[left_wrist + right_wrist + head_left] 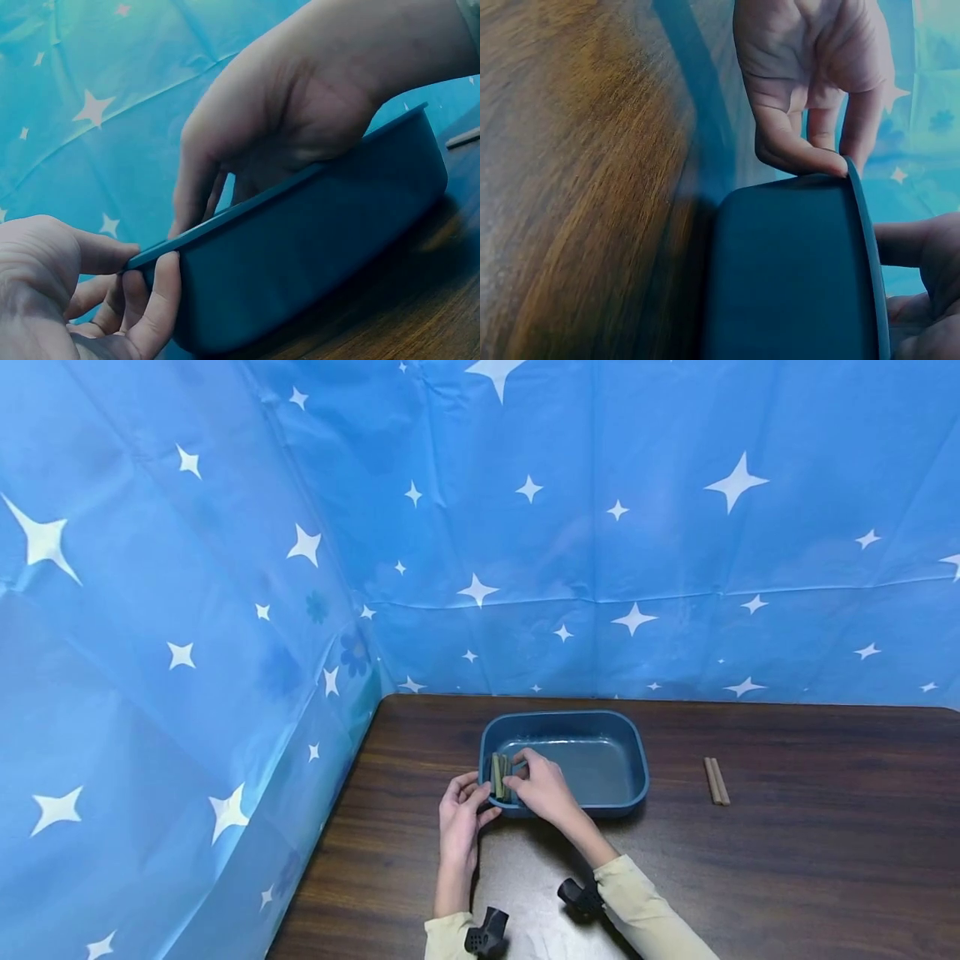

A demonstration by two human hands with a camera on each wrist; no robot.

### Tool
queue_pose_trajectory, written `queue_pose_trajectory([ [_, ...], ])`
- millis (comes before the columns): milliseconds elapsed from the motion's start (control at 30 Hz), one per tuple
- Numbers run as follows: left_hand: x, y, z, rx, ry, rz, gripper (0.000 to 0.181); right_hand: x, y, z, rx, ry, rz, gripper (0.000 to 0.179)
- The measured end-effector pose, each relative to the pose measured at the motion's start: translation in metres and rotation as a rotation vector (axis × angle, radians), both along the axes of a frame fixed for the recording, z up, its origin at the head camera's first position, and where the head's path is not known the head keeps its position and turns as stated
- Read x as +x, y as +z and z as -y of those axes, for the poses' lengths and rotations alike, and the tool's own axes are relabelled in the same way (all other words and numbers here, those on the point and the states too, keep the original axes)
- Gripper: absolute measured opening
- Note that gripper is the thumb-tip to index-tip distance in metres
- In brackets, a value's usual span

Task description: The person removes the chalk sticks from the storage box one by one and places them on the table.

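A dark blue rectangular basin (609, 770) stands on the table. Several thin greenish sticks (497, 775) lie side by side at its left end. My left hand (459, 822) holds the near left corner, thumb on the rim and fingers against the outer wall, as the left wrist view shows. My right hand (546, 789) reaches over the near rim into the basin, its curled thumb and index finger pinching at the right side of the sticks. In both wrist views the basin wall hides the sticks and the right fingertips.
Two light brown sticks (717, 781) lie together on the dark wooden table (817, 827), right of the basin. A blue star-patterned cloth (675, 552) hangs behind the table and along its left side. Black wrist mounts (487, 932) sit at both sleeves.
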State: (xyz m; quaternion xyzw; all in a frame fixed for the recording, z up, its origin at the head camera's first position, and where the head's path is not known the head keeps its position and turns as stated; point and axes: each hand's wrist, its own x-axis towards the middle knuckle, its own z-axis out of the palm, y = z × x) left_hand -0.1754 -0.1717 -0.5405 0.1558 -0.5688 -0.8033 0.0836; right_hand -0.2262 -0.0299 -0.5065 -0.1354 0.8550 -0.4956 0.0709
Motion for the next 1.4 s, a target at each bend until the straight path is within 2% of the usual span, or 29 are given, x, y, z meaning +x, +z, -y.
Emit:
queue_pose_trajectory([
  [367, -0.001, 0.002, 0.001, 0.004, 0.016, 0.01, 0.038, -0.014, 0.001, 0.018, 0.067, 0.032, 0.035, 0.033],
  [567, -0.002, 0.002, 0.002, 0.008, 0.017, 0.014, 0.039, -0.021, -0.002, 0.028, 0.153, 0.033, 0.012, 0.036],
  [933, -0.001, 0.0, 0.0, 0.019, 0.017, 0.007, 0.038, -0.029, -0.005, 0.03, 0.21, 0.065, 0.023, 0.044],
  [1400, -0.001, 0.0, -0.001, 0.017, 0.015, 0.013, 0.036, -0.032, -0.01, 0.027, 0.089, 0.046, 0.131, 0.049],
])
